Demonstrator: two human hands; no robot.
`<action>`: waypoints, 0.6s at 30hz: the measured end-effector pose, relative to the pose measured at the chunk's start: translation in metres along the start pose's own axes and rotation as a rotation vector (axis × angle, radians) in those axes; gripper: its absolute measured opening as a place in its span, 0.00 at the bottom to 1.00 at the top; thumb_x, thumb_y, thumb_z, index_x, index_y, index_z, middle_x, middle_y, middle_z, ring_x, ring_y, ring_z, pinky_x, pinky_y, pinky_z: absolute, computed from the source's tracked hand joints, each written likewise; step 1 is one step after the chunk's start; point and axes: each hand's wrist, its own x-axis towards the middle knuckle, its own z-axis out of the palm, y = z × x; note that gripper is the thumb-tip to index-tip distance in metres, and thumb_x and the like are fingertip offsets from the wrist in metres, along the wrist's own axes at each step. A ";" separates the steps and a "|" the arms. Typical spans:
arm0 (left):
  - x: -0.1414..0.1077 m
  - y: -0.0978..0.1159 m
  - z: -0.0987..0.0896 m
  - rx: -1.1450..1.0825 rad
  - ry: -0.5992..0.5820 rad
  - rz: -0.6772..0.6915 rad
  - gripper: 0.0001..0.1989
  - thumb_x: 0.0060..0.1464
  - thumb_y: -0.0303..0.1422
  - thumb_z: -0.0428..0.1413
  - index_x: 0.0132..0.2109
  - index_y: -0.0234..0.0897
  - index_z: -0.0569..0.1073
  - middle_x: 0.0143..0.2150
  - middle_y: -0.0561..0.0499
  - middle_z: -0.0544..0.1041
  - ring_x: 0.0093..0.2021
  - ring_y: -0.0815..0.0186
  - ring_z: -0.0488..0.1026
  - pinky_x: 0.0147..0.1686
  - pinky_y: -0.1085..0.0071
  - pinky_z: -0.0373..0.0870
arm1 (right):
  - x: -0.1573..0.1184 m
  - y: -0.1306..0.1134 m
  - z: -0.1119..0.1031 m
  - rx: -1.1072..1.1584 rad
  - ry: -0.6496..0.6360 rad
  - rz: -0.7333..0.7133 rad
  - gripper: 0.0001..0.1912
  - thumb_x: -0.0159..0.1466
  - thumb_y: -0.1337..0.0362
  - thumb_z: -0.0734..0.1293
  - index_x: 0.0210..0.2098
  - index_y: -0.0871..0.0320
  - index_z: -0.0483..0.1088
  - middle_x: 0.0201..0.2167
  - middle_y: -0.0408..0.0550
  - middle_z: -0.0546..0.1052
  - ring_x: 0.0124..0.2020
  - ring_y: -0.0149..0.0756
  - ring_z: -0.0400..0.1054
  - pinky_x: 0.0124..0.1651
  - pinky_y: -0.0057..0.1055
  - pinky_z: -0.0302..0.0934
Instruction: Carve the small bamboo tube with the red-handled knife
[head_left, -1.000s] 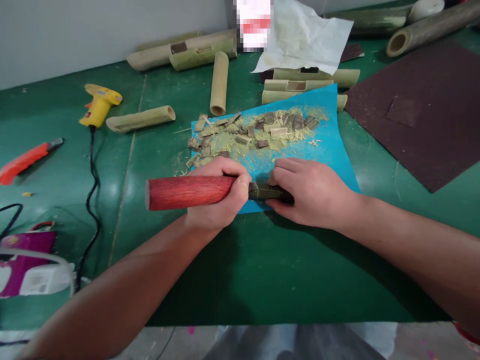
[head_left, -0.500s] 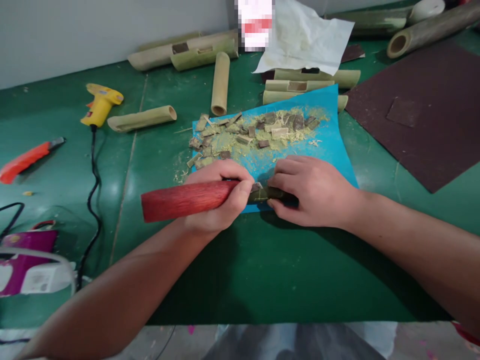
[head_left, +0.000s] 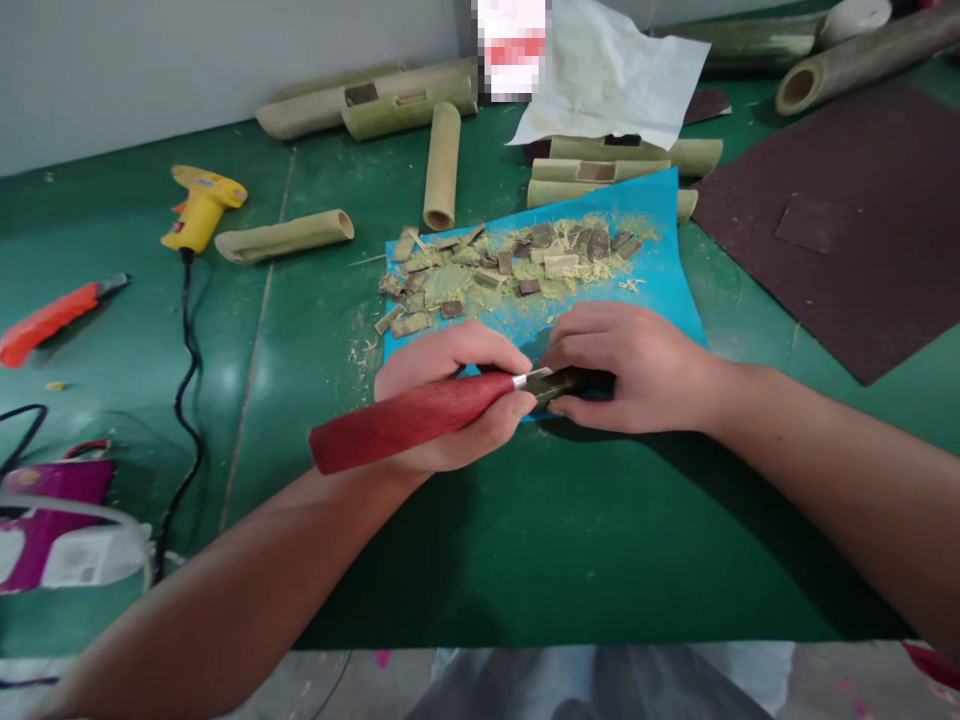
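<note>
"What does the left hand [head_left: 439, 355] hold?"

"Its grip is closed around a red-handled tool [head_left: 405, 425]. The thick end of the tool points to the left and toward the person, and its short metal part [head_left: 529, 378] points to the right."

"And the right hand [head_left: 637, 355]?"

"This grip is closed too, on a dark green piece [head_left: 553, 390]. The piece is over the near edge of the blue sheet [head_left: 664, 290], between the two hands. The right hand covers a large part of it, so I cannot tell its whole shape."

"Does the metal go into the piece?"

"The metal is right at the piece, on its far side, but if it cuts in, I cannot tell."

"What is on the sheet?"

"Beyond the hands lie many chips [head_left: 561, 265] in yellow-green dust [head_left: 450, 285]. Some crumbs [head_left: 364, 352] are on the green surface [head_left: 525, 560], just beside the left edge of the sheet."

"Which other things do you see?"

"On the left are a yellow glue gun [head_left: 201, 205], a bamboo tube [head_left: 281, 240] near it, and an orange knife [head_left: 56, 320]. On the right a dark brown sheet [head_left: 870, 230] lies flat, with one corner toward the person."
</note>
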 end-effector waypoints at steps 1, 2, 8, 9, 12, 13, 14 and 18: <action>0.001 0.001 0.001 -0.011 -0.021 0.005 0.03 0.58 0.30 0.65 0.40 0.41 0.79 0.35 0.52 0.85 0.32 0.67 0.82 0.34 0.71 0.80 | 0.000 0.001 0.000 0.026 0.003 -0.003 0.06 0.68 0.62 0.69 0.39 0.58 0.76 0.37 0.51 0.79 0.39 0.40 0.71 0.42 0.36 0.59; 0.001 0.001 0.001 -0.019 -0.036 0.003 0.03 0.58 0.30 0.65 0.40 0.41 0.79 0.35 0.52 0.85 0.32 0.67 0.82 0.34 0.71 0.80 | 0.000 0.001 0.000 0.049 0.001 -0.004 0.05 0.67 0.63 0.69 0.39 0.58 0.76 0.37 0.50 0.79 0.39 0.40 0.72 0.42 0.36 0.60; 0.004 0.003 0.005 -0.001 -0.105 -0.056 0.04 0.56 0.30 0.65 0.37 0.45 0.79 0.34 0.53 0.86 0.32 0.64 0.83 0.34 0.66 0.82 | 0.001 0.004 -0.001 0.098 -0.031 0.013 0.05 0.67 0.63 0.69 0.40 0.57 0.77 0.39 0.50 0.79 0.40 0.40 0.72 0.43 0.36 0.61; 0.004 0.003 0.005 0.004 -0.108 -0.067 0.03 0.56 0.31 0.65 0.37 0.46 0.79 0.34 0.53 0.86 0.32 0.63 0.83 0.34 0.65 0.83 | 0.001 0.005 -0.001 0.101 -0.032 0.014 0.05 0.67 0.63 0.70 0.40 0.57 0.77 0.39 0.50 0.79 0.40 0.40 0.72 0.44 0.36 0.61; 0.004 0.004 0.003 0.008 -0.116 -0.102 0.02 0.56 0.34 0.66 0.37 0.46 0.80 0.35 0.52 0.87 0.33 0.62 0.84 0.35 0.63 0.83 | 0.001 0.007 -0.002 0.111 -0.029 0.015 0.06 0.68 0.62 0.70 0.41 0.57 0.78 0.39 0.50 0.79 0.41 0.40 0.72 0.44 0.37 0.62; 0.004 0.004 0.003 0.007 -0.121 -0.107 0.02 0.56 0.34 0.66 0.37 0.46 0.80 0.35 0.52 0.87 0.33 0.62 0.84 0.36 0.64 0.83 | 0.000 0.007 -0.002 0.114 -0.029 0.018 0.06 0.68 0.62 0.70 0.41 0.57 0.78 0.39 0.50 0.79 0.41 0.40 0.73 0.44 0.37 0.62; 0.004 0.004 0.003 0.007 -0.125 -0.111 0.02 0.57 0.35 0.66 0.37 0.45 0.80 0.36 0.52 0.87 0.33 0.62 0.83 0.36 0.64 0.83 | 0.000 0.007 -0.002 0.117 -0.032 0.024 0.06 0.67 0.62 0.70 0.41 0.57 0.78 0.39 0.50 0.79 0.41 0.41 0.73 0.44 0.37 0.62; 0.002 0.006 0.003 0.022 -0.117 -0.128 0.03 0.58 0.36 0.66 0.37 0.45 0.80 0.36 0.52 0.87 0.33 0.63 0.83 0.37 0.65 0.83 | 0.001 0.008 -0.004 0.154 -0.043 0.040 0.07 0.68 0.61 0.70 0.41 0.57 0.79 0.39 0.50 0.79 0.42 0.41 0.73 0.46 0.38 0.63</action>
